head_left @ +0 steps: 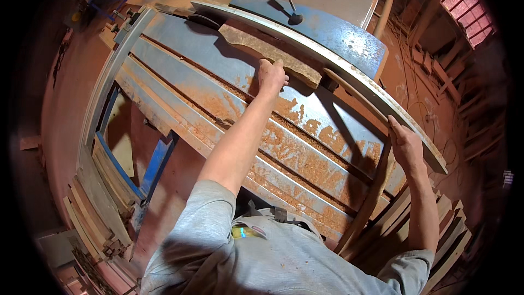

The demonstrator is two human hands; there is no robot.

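A rough, wavy-edged piece of wood (267, 52) lies along the long pale metal fence (349, 68) of a blue-grey saw table (204, 57). My left hand (271, 76) is closed on its near edge, the thumb and fingers bent against it. Farther right, my right hand (406, 143) wraps round a long wooden stick (355, 92), which runs beside the fence toward the right end of the wood. A curved strip of wood (375, 194) hangs below that hand; whether it belongs to the stick, I cannot tell. Beyond the wood's left end a dark, blade-like disc (204, 21) shows.
Sawdust (311, 153) covers much of the slotted table. Past the fence, a dark-handled lever (289, 1) stands on a blue plate. A metal rail (103, 87) crosses the left end. Stacked wooden strips (82, 218) lie at lower left, others (436, 224) at lower right.
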